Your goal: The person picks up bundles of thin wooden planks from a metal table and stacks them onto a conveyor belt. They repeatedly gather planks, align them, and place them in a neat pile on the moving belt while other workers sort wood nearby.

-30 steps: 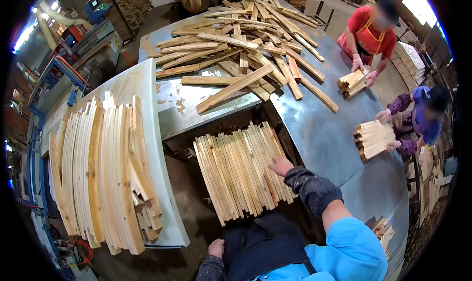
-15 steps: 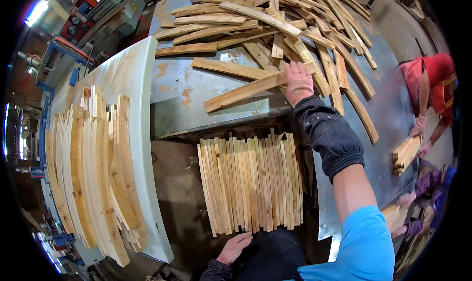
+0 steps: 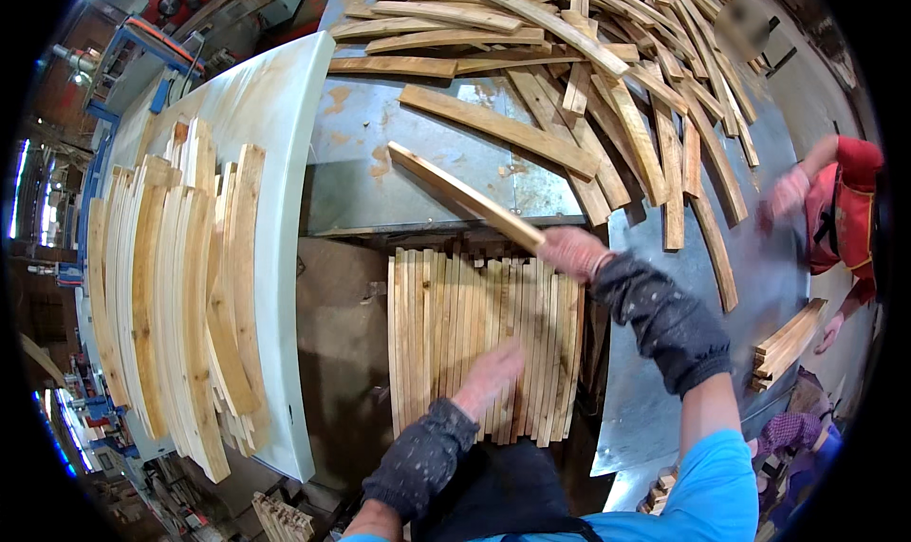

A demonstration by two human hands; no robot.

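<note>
My right hand [image 3: 575, 252], in a pinkish work glove, is closed round one end of a wooden slat [image 3: 463, 196]. The slat slants up and to the left, raised over the front edge of the metal table. Below it, in front of my lap, a row of wooden strips [image 3: 441, 328] stands packed side by side. Over this row hovers my left hand [image 3: 491, 376], gloved too and smeared by motion, so its fingers cannot be made out. Another loose slat [image 3: 498, 132] lies on the table just beyond the held one.
A heap of slats [image 3: 531, 29] covers the far part of the metal table [image 3: 645, 352]. To the left, a pale board [image 3: 294, 257] carries more stacked strips [image 3: 171, 295]. At the right, a person in red [image 3: 840, 210] stands near a small bundle of strips [image 3: 788, 345].
My right hand has picked a slat off the table and drawn it nearer, swinging its far end upward. My left hand has risen from the row's near edge to above it.
</note>
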